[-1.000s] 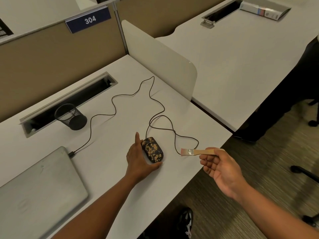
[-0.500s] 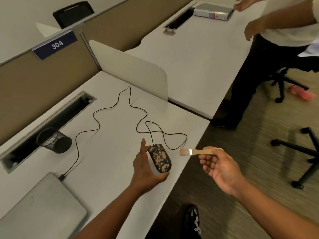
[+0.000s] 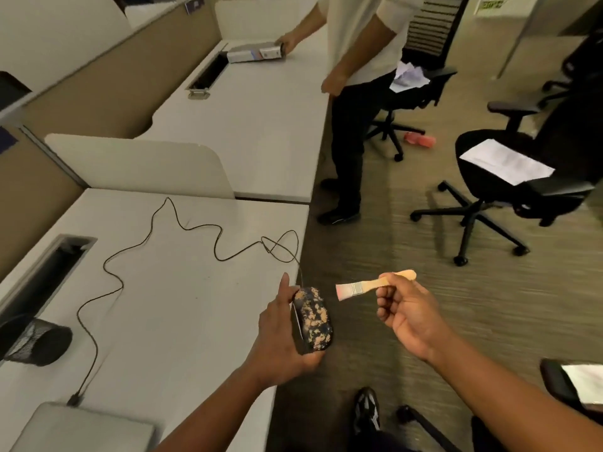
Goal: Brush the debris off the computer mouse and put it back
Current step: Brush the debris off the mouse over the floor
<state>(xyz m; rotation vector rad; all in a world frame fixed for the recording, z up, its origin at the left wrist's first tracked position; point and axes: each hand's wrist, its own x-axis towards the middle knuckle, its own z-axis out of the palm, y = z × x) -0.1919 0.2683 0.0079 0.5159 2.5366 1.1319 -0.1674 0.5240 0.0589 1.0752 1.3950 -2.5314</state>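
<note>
Mouse (image 3: pixel 312 318), black and speckled with tan debris, sits in the left hand (image 3: pixel 280 340) at the desk (image 3: pixel 182 308) edge, thumb and fingers curled round it. Just beside it, the right hand (image 3: pixel 408 314) pinches a small brush (image 3: pixel 362 287) by its wooden handle. A mesh cup (image 3: pixel 36 342) lies tipped over; no writing is legible.

No text, number or brand can be read. A dark blue sign (image 3: pixel 194 2) on the partition top is blurred beyond reading, the printed sheets of paper (image 3: pixel 506 162) on an office chair are too small, and a green-lettered poster (image 3: pixel 492 4) on the far wall is illegible.
</note>
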